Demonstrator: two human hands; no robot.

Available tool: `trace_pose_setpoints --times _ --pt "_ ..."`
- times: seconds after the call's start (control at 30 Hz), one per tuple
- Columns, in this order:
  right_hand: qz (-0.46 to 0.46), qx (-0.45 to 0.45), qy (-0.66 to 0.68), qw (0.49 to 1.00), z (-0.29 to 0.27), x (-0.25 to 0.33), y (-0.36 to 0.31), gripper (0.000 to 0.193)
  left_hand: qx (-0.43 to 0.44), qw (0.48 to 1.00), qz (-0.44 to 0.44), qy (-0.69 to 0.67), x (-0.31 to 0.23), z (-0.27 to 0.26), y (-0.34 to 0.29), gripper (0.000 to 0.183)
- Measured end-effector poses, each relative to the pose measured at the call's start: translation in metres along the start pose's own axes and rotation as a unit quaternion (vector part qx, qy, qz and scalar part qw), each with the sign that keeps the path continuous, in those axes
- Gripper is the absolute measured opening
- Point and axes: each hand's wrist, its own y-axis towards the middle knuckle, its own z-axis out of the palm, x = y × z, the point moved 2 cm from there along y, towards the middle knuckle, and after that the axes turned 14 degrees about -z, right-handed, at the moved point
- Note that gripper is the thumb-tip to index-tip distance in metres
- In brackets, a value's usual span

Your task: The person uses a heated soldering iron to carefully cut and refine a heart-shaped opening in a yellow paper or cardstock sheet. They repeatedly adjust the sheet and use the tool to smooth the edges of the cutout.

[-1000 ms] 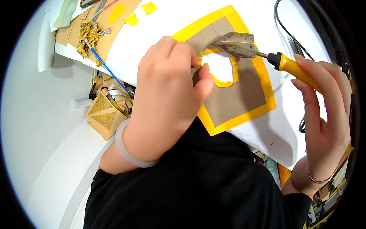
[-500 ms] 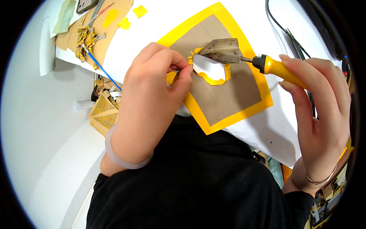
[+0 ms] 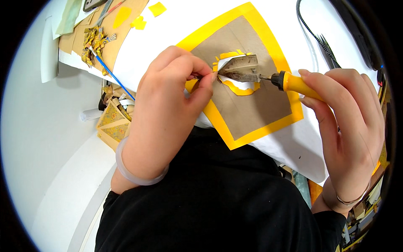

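A grey-brown panel [image 3: 268, 98] with a yellow border lies on the white work surface. Its middle has a hole edged with snipped yellow tabs [image 3: 235, 89]. At the hole's left rim, my left hand [image 3: 168, 90] pinches the panel's edge between thumb and forefinger; the exact bit pinched is mostly hidden. My right hand [image 3: 348, 105] grips the yellow handle of a small tacking iron [image 3: 243, 68]. The iron's pointed, stained metal head lies across the hole, its tip close by my left fingertips.
At the upper left are brown card [image 3: 126, 25], yellow scraps [image 3: 157, 9], crumpled patterned fabric [image 3: 94, 42] and a blue-handled brush [image 3: 107, 69]. A patterned box [image 3: 113, 122] stands lower, beyond the edge. A black cable [image 3: 306, 23] and dark tweezers [image 3: 327, 48] lie at the upper right.
The iron's head has moved down and left, from the hole's upper edge to its left rim by my left fingers. The panel has shifted slightly to the right.
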Motion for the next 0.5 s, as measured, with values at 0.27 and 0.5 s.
trace_pose_setpoints --times 0.27,0.5 --pt "0.002 0.014 0.002 1.000 -0.0017 -0.0010 0.0021 0.031 0.004 1.000 0.012 0.003 0.0037 0.0000 0.0006 0.010" --pt "-0.002 0.026 0.003 1.000 -0.0023 -0.0031 0.0032 0.030 0.002 1.000 0.029 -0.009 0.0072 -0.0007 0.0008 0.012"
